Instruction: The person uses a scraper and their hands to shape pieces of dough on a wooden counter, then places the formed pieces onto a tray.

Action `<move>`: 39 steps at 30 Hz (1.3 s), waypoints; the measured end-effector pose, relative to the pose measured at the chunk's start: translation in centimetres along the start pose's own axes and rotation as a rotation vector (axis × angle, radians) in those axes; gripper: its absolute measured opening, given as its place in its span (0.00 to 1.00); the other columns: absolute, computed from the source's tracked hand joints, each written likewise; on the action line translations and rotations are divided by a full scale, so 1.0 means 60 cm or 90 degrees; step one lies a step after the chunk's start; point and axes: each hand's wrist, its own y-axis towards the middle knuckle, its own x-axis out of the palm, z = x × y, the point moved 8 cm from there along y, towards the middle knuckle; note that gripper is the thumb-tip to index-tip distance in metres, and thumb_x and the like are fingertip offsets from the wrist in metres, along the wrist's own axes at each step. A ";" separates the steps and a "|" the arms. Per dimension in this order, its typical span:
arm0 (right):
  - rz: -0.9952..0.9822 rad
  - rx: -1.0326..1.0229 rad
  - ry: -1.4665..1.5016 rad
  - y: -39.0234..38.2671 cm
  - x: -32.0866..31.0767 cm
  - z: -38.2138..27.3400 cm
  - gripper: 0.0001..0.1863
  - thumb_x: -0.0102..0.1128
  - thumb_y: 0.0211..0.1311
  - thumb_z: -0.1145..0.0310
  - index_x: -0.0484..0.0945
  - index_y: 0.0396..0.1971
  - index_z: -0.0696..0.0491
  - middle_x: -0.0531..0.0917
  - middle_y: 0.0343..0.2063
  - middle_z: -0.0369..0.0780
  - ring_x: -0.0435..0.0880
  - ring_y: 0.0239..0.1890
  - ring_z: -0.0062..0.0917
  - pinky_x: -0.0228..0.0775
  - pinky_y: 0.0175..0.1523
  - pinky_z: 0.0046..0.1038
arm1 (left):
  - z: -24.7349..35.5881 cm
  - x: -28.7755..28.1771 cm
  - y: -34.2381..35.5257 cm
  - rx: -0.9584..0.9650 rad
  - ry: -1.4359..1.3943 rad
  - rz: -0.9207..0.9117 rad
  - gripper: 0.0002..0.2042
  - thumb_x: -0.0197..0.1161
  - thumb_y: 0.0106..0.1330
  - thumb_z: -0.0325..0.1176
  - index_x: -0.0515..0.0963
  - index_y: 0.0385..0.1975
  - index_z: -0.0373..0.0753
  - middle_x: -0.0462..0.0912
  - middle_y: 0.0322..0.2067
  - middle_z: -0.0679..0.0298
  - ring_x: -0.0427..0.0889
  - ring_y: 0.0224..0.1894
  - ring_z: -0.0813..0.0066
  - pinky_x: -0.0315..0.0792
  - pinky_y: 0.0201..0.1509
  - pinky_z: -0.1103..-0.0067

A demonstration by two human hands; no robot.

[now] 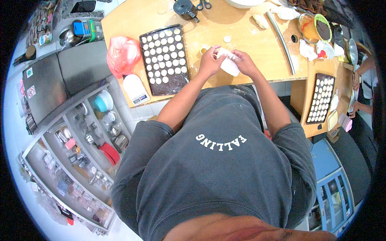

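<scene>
Above the near edge of the wooden table (217, 24), my left hand (212, 61) and my right hand (244, 63) pinch a limp white sheet (229, 67) between them. Whether it is thin dough or cloth I cannot tell. A small ring-shaped yellowish thing (204, 51) lies beside my left fingers. One pale dough round (227, 39) rests on the table just beyond my hands. To the left is a dark baking tray (177, 82) bearing rows of pale dough rounds, with bare metal along its near end.
Left of the tray are a pink plastic bag (122, 56) and a white scale (136, 89). A dark jug (185, 9) and scissors (204, 4) lie at the back. A metal rod (280, 43) and dough lump (260, 21) are right; a second filled tray (320, 98) stands near another person's hands (356, 108).
</scene>
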 end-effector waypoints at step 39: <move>0.217 0.123 0.066 -0.400 0.231 0.161 0.13 0.59 0.71 0.66 0.82 0.46 0.59 0.86 0.33 0.38 0.81 0.31 0.18 0.72 0.35 0.25 | -0.303 -0.230 -0.393 -0.185 -0.222 0.059 0.14 0.70 0.66 0.33 0.85 0.50 0.39 0.89 0.38 0.67 0.84 0.38 0.82 0.70 0.39 0.82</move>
